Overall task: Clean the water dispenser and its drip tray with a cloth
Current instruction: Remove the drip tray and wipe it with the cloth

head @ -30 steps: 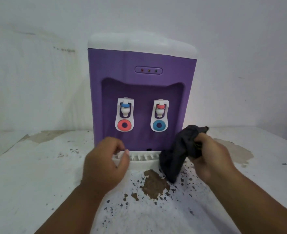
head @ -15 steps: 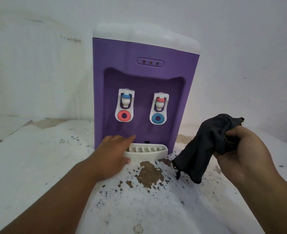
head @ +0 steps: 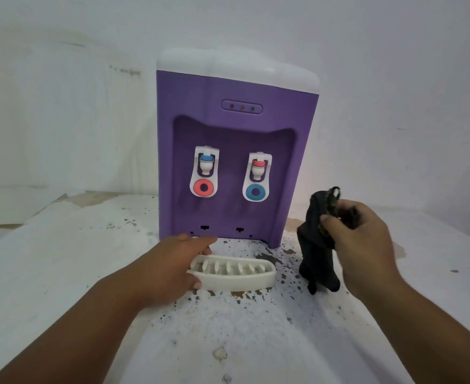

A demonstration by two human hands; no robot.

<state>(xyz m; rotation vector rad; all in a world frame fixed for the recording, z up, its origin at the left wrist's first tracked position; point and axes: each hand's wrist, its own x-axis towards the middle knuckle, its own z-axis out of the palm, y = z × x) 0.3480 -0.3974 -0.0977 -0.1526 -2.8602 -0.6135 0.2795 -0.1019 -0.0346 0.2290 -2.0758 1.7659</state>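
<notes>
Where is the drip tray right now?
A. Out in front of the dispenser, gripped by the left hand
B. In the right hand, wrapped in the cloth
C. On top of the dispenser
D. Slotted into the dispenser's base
A: the drip tray is clear of the water dispenser base, its near end gripped by the left hand, while the right hand holds the cloth apart from it.

A worn white table (head: 62,273) fills the scene, with a purple and white dispenser (head: 236,128) standing upright toward its far middle. A white slotted tray (head: 236,281) lies on the near side of the dispenser, apart from it. Dark specks (head: 283,277) are scattered around both, thickest right of the tray, and brown bare patches (head: 98,196) show along the far left edge.
</notes>
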